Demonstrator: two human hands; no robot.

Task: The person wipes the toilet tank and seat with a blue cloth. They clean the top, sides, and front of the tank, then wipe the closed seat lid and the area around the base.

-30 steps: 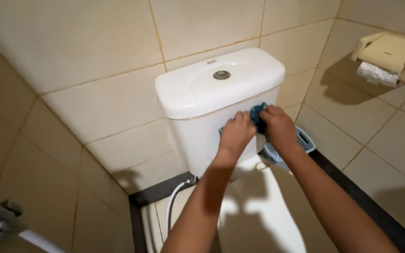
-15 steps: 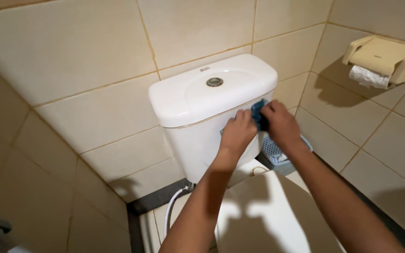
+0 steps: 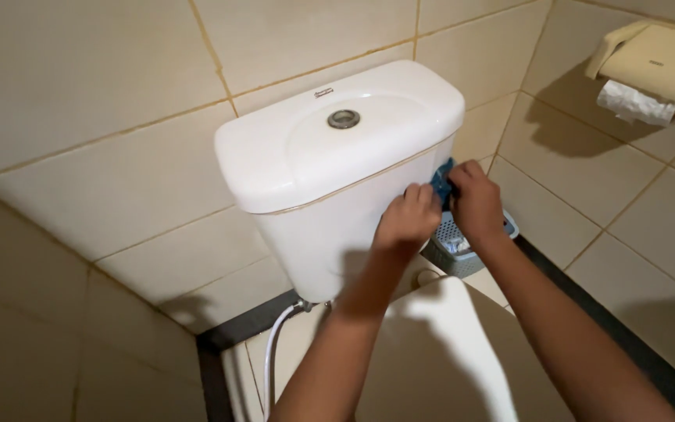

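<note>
Two hands (image 3: pixel 441 209) on crumpled blue cloth (image 3: pixel 441 181)

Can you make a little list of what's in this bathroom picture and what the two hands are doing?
Place: tiled bathroom corner
Tank: white, lid on, round button on top
Left hand: against the tank front
Right hand: pinching a blue cloth at the tank's front edge
Basket: small, grey, on the floor behind the hands
Paper holder: on the right wall, paper hanging out
Hose: white, under the tank
</note>
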